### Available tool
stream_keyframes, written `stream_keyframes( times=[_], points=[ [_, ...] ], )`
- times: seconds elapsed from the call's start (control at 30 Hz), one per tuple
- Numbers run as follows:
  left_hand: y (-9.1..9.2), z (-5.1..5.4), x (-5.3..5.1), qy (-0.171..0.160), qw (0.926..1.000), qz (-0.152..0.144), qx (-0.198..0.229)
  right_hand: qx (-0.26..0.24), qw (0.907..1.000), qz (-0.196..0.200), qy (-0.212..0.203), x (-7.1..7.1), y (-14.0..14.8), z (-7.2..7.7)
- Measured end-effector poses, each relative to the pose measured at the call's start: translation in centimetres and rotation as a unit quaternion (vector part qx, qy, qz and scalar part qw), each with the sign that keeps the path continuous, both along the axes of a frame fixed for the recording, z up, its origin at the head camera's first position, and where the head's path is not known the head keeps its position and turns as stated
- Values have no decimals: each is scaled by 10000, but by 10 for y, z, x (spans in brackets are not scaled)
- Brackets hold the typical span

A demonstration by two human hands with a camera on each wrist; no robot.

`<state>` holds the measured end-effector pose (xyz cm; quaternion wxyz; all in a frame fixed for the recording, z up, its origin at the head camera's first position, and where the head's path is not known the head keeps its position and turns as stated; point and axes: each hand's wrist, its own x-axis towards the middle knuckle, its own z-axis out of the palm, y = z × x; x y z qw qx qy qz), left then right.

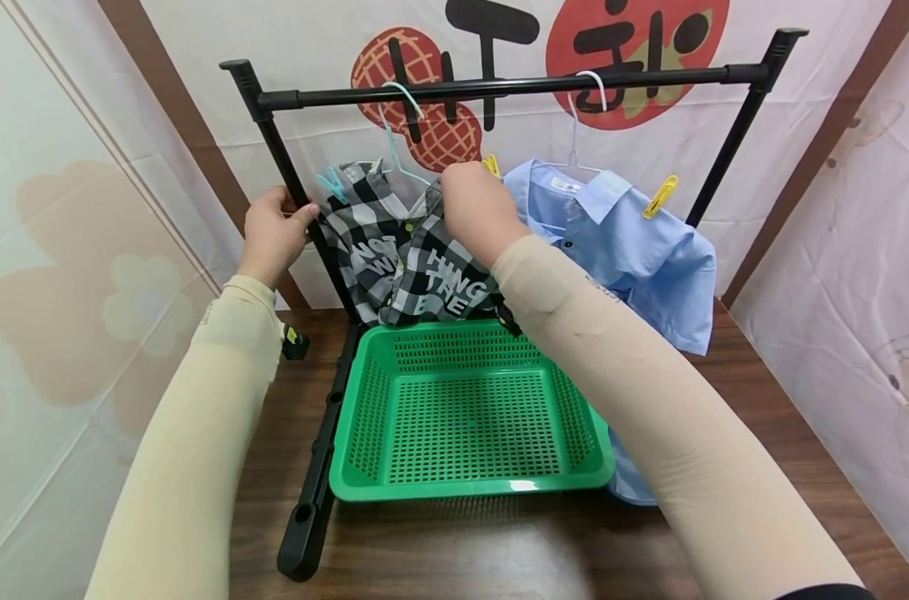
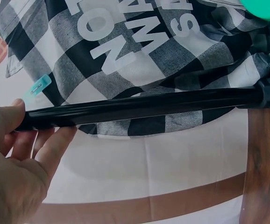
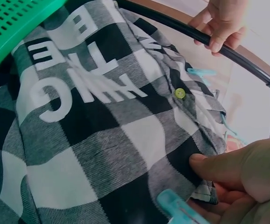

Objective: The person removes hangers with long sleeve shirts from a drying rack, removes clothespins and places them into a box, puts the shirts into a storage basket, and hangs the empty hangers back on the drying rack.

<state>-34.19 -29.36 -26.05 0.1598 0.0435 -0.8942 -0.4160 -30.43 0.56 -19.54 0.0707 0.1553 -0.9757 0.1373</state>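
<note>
A black-and-white checked shirt (image 1: 424, 267) with white lettering hangs on a light blue hanger (image 1: 391, 137). My right hand (image 1: 478, 204) is at its right shoulder; in the right wrist view, the thumb (image 3: 219, 164) lies on the cloth with the fingers beneath, pinching it. Beside that hand is a blue clothespin (image 3: 177, 205). Another blue clothespin (image 1: 332, 183) sits at the shirt's left shoulder. My left hand (image 1: 272, 233) holds the left upright post (image 2: 139, 108) of the black rack, thumb on one side and fingers on the other.
A light blue shirt (image 1: 611, 237) with yellow clothespins (image 1: 660, 197) hangs on a white hanger (image 1: 574, 133) to the right. Both hangers hook over the rack's top bar (image 1: 499, 87). A green basket (image 1: 469, 492) stands below on the brown wooden table (image 1: 454, 550). Printed cloth curtains the back.
</note>
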Motion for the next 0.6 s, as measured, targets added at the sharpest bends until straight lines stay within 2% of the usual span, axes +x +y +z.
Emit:
stream_keyframes(
  times=[0.1, 0.3, 0.6],
  points=[
    [0, -1, 1, -9, 10000, -15, 11, -71, 9999, -21, 112, -2, 1, -3],
    [1, -1, 2, -29, 9999, -51, 133, -158, 9979, -6, 630, -8, 6, -6],
    [1, -3, 1, -69, 9998, -34, 204, -275, 9946, 56, 998, -13, 8, 5]
  ],
)
